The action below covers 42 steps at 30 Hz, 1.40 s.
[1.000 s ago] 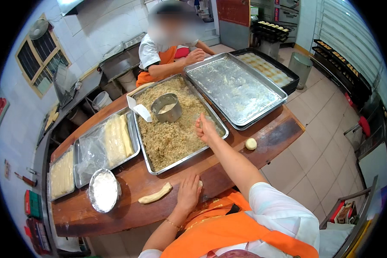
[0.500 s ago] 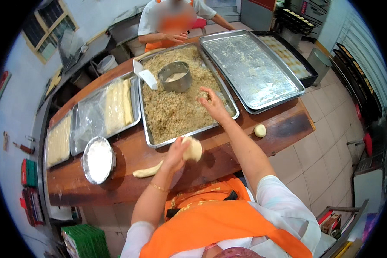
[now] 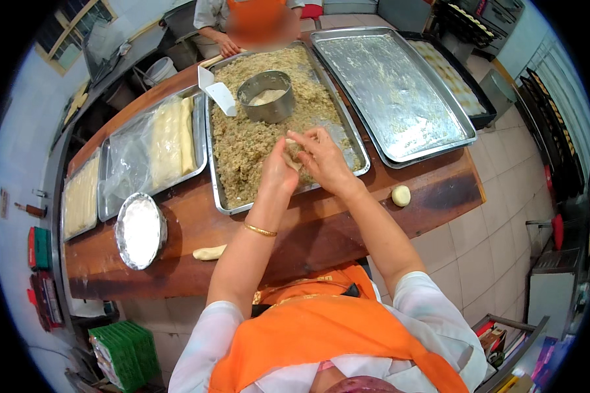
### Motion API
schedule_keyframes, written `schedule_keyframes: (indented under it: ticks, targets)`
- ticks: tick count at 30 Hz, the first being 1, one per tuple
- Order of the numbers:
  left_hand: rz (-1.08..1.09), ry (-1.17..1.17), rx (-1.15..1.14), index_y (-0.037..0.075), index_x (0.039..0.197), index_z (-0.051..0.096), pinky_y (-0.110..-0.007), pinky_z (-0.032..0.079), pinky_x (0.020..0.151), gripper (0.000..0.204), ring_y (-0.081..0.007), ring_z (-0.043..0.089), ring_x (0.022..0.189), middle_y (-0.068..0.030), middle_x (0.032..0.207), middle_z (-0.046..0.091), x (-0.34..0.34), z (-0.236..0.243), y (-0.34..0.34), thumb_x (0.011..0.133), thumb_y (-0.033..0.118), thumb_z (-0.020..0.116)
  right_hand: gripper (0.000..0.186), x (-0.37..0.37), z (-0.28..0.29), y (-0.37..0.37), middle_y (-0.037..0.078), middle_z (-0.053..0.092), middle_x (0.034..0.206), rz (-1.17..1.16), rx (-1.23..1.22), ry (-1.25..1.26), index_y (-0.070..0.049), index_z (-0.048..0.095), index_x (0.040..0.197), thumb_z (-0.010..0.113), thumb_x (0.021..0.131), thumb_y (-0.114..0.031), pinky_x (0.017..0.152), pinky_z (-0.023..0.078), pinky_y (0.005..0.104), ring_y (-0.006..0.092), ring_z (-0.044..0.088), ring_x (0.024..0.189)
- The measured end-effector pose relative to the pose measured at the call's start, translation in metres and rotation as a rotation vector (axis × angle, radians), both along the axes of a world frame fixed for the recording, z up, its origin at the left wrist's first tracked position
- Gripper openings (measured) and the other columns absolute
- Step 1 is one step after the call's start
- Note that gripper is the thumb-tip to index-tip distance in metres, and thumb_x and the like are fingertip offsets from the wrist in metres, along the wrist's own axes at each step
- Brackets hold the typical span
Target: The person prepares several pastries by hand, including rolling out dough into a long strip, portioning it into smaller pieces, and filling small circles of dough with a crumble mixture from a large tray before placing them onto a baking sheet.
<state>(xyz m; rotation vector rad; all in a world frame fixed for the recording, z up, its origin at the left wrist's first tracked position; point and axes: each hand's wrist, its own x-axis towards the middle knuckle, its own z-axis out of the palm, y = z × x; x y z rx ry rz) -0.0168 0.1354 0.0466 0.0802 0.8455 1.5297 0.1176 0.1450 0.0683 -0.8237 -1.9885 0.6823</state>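
Note:
Over the near part of a metal tray of crumbly brown filling (image 3: 249, 157), my two hands meet. Cupped in my left hand (image 3: 279, 171) is a dough wrapper (image 3: 294, 154), mostly hidden by the fingers. My right hand (image 3: 324, 160) closes on it from the other side, fingertips curled at its top. Whether filling lies inside it I cannot tell. A metal ring (image 3: 267, 97) with pale contents stands in the filling, and a white scraper (image 3: 219, 95) rests beside it. Part of a dough strip (image 3: 209, 253) shows by my left forearm; a small dough ball (image 3: 400, 195) sits to the right.
Left are a bowl of white flour (image 3: 141, 230) and trays of dough strips (image 3: 172, 141), partly under plastic. A floury metal tray (image 3: 400, 92) lies at the right, with a dark tray of pale pieces (image 3: 449, 78) beyond. Across the table stands another person (image 3: 246, 23).
My left hand has carried the flat dough round forward and right, over the tray. My right hand has come back from the filling to meet it. The other person has shifted.

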Motion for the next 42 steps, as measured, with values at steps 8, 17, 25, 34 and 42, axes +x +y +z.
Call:
schedule_keyframes:
  ticks: [8,17,25,34,42]
  targets:
    - [-0.013,0.194,0.087,0.002,0.110,0.061,-0.034,0.052,0.076,0.019,-0.0178,0.063,0.085,-0.0068,0.103,0.064,0.007,-0.012,-0.001,0.104,0.018,0.053,0.029,-0.010,-0.017,0.008,0.012,0.061,0.092,-0.098,0.086,0.086,-0.003,0.066,0.103,0.077,0.077,0.001,0.063,0.052,0.0331,0.0231,0.063,0.069]
    - [-0.066,0.370,0.223,-0.003,0.126,0.053,-0.031,0.053,0.082,0.028,-0.0179,0.062,0.096,-0.0101,0.111,0.062,0.004,-0.005,-0.007,0.104,0.015,0.051,0.034,-0.005,-0.015,-0.004,0.015,0.061,0.102,-0.084,0.098,0.082,-0.004,0.064,0.114,0.072,0.081,-0.002,0.074,0.055,0.0392,0.0355,0.064,0.085]
    - [-0.116,0.142,0.272,0.000,0.120,0.060,-0.036,0.053,0.089,0.042,-0.0213,0.063,0.097,-0.0114,0.109,0.066,0.012,0.054,-0.009,0.108,0.035,0.040,0.024,0.012,0.024,0.007,0.015,0.064,0.091,-0.116,-0.127,0.150,-0.003,0.067,0.102,0.075,0.080,-0.004,0.071,0.055,0.0372,0.0303,0.066,0.081]
    - [-0.020,-0.059,0.141,0.002,0.106,0.065,-0.036,0.053,0.085,0.038,-0.0233,0.064,0.096,-0.0115,0.104,0.067,0.006,0.004,0.010,0.104,0.035,0.047,0.027,-0.005,-0.001,0.010,0.015,0.062,0.115,-0.073,0.207,-0.066,-0.007,0.064,0.116,0.063,0.089,-0.011,0.077,0.055,0.0371,0.0305,0.067,0.094]
    - [0.055,-0.406,0.120,0.008,0.098,0.061,-0.035,0.056,0.076,0.020,-0.0220,0.063,0.083,-0.0060,0.091,0.065,-0.008,-0.035,0.026,0.103,0.026,0.052,0.049,-0.015,-0.030,0.038,0.027,0.041,0.149,-0.173,-0.048,-0.122,-0.008,0.057,0.139,0.057,0.098,-0.034,0.114,0.031,0.0442,0.0416,0.039,0.138]
